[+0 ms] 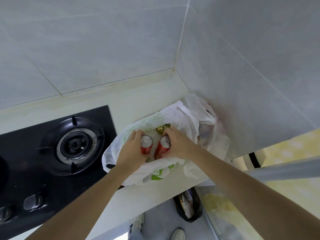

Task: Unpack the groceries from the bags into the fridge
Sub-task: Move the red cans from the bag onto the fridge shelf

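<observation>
two red cans [146, 144], tops toward camera

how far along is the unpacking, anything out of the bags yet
Early. Nothing looks put away; no fridge interior shows. In hand: the left hand and right hand each grip a red can, left can and right can, inside the open bag. Left: a gold item in it and the second bag.

two red cans [146, 144] [162, 147], one gold can [161, 127], two plastic bags [138, 172] [210, 125], two hands [131, 149] [179, 143], one burner [76, 144].
</observation>
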A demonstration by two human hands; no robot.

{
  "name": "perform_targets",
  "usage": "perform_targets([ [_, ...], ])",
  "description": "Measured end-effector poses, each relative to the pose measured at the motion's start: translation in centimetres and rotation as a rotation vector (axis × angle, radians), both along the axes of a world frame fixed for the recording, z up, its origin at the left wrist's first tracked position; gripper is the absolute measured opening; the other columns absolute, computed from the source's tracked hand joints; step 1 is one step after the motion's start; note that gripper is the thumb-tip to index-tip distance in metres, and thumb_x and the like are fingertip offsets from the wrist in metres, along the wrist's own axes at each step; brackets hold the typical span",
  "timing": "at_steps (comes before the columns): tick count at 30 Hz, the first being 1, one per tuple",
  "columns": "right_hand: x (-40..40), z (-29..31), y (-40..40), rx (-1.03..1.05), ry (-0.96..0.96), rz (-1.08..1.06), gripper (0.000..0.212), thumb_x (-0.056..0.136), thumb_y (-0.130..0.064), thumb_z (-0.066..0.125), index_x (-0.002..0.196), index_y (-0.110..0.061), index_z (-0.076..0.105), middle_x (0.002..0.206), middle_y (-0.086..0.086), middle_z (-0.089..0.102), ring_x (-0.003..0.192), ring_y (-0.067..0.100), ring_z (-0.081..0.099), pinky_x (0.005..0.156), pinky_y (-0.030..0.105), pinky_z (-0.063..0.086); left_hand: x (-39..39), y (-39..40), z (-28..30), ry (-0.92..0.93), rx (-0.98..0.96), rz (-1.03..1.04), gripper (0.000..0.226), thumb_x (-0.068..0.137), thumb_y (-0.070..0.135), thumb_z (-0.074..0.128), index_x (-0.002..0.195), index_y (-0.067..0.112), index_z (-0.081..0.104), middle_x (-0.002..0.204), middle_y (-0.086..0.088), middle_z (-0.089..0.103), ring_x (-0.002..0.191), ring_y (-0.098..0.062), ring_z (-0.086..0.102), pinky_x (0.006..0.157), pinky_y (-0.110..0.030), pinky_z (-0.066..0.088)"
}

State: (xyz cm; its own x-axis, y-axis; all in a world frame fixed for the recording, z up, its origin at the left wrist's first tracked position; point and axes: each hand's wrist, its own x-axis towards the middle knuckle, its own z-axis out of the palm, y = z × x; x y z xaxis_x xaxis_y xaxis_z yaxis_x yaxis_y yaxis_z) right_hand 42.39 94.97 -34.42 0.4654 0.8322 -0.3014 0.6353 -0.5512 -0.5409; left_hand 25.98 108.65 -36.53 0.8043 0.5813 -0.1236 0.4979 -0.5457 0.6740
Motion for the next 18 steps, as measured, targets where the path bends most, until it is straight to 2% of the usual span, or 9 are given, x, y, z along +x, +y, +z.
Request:
perform_targets([
  [2,-1.2,-0.6,-0.1,0.086,0.036,-0.091,0.066,0.057,-0.034,0.092,0.109,-0.024,0.053,0.110,-0.005,0.053,0.104,0.020,0.055,0.089,0.034,0.051,-0.4,-0.1,0.1,-0.013,-0.059,0.010,0.062,0.072,0.030,0.085,0.118,0.032,0.045,0.114,0.012,0.058,0.100,-0.012,0.061,0.077,-0.018,0.047],
  [3,-1.8,-1.0,-0.1,0.123,0.058,-0.132,0.066,0.056,-0.035,0.092,0.108,-0.026,0.054,0.110,-0.005,0.053,0.105,0.020,0.054,0.090,0.034,0.050,-0.7,-0.1,0.1,-0.021,-0.098,0.015,0.064,0.071,0.031,0.087,0.119,0.033,0.044,0.111,0.011,0.060,0.098,-0.011,0.062,0.077,-0.017,0.047],
  [6,-3.4,-1.9,-0.2,0.214,0.122,-0.214,0.065,0.056,-0.030,0.095,0.108,-0.025,0.055,0.108,-0.007,0.053,0.102,0.015,0.054,0.088,0.030,0.049,-1.6,0.0,-0.2,-0.061,-0.178,0.032,0.071,0.070,0.026,0.091,0.125,0.030,0.047,0.107,0.007,0.065,0.095,-0.014,0.066,0.082,-0.030,0.056],
  [9,-4.1,-2.3,-0.4,0.216,0.137,-0.222,0.062,0.057,-0.024,0.093,0.105,-0.025,0.054,0.105,-0.007,0.056,0.096,0.014,0.058,0.083,0.031,0.050,-2.0,0.0,-0.4,-0.057,-0.198,0.031,0.071,0.067,0.028,0.093,0.122,0.031,0.048,0.103,0.009,0.067,0.092,-0.012,0.067,0.081,-0.030,0.056],
  [11,-4.1,-2.2,-0.5,0.204,0.138,-0.220,0.060,0.057,-0.022,0.092,0.103,-0.023,0.054,0.102,-0.005,0.060,0.094,0.016,0.060,0.083,0.037,0.053,-1.9,-0.2,-0.3,-0.046,-0.213,0.047,0.068,0.066,0.029,0.094,0.120,0.029,0.051,0.099,0.010,0.068,0.090,-0.012,0.067,0.080,-0.029,0.055],
  [14,-4.0,-1.2,-0.7,0.225,0.152,-0.276,0.060,0.056,-0.021,0.093,0.104,-0.024,0.058,0.101,-0.008,0.065,0.094,0.013,0.064,0.085,0.041,0.056,-1.3,-0.5,1.1,-0.053,-0.236,0.100,0.050,0.069,0.025,0.090,0.106,0.033,0.057,0.092,0.012,0.070,0.090,-0.007,0.067,0.079,-0.028,0.053],
  [16,-4.0,1.0,-1.3,0.290,0.165,-0.359,0.061,0.055,-0.024,0.095,0.105,-0.030,0.060,0.100,-0.014,0.067,0.096,0.006,0.064,0.087,0.034,0.056,-0.7,-0.5,3.4,-0.105,-0.225,0.108,0.044,0.070,0.020,0.088,0.100,0.036,0.059,0.089,0.014,0.071,0.088,-0.002,0.067,0.078,-0.026,0.052],
  [18,-4.0,4.0,-2.2,0.375,0.162,-0.442,0.064,0.056,-0.025,0.097,0.109,-0.033,0.061,0.101,-0.017,0.069,0.096,0.001,0.065,0.085,0.024,0.055,0.1,-0.3,6.4,-0.171,-0.221,0.064,0.048,0.066,0.011,0.088,0.096,0.037,0.061,0.089,0.013,0.072,0.086,-0.003,0.068,0.072,-0.019,0.051],
])
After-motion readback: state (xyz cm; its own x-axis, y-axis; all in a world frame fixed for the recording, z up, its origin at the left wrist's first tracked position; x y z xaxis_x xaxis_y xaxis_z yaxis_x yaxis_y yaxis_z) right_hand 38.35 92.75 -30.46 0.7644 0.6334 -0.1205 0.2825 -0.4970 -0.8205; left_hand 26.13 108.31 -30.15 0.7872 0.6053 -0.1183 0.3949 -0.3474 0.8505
